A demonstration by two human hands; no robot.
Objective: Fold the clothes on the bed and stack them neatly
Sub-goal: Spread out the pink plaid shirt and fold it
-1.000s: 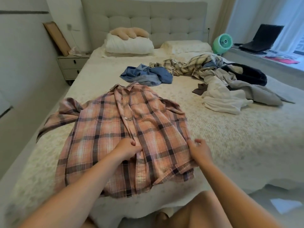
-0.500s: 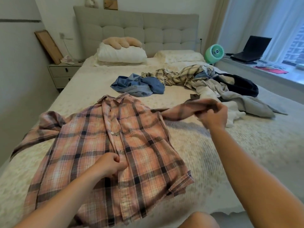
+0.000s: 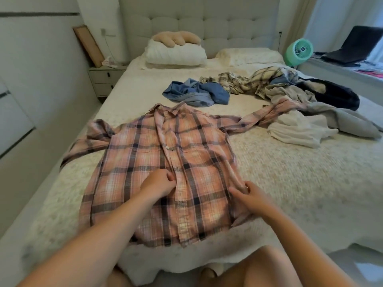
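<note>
A pink plaid shirt (image 3: 145, 162) lies face up on the bed (image 3: 290, 183), collar away from me, both sleeves spread out. My left hand (image 3: 159, 184) pinches the button placket near the shirt's middle. My right hand (image 3: 248, 193) grips the shirt's right side seam. The right sleeve stretches toward a heap of unfolded clothes: a blue denim garment (image 3: 196, 94), a cream plaid shirt (image 3: 248, 81), grey and white pieces (image 3: 300, 129) and a dark fleece jacket (image 3: 331, 92).
Two pillows (image 3: 176, 52) and a plush cushion lie against the headboard. A nightstand (image 3: 103, 79) stands at the left. A green fan (image 3: 298, 50) and a laptop (image 3: 356, 46) sit on the ledge at the right.
My right hand let go of the right sleeve, which now lies stretched out toward the clothes heap, and came back down to grip the shirt's right side. My left hand stayed on the placket.
</note>
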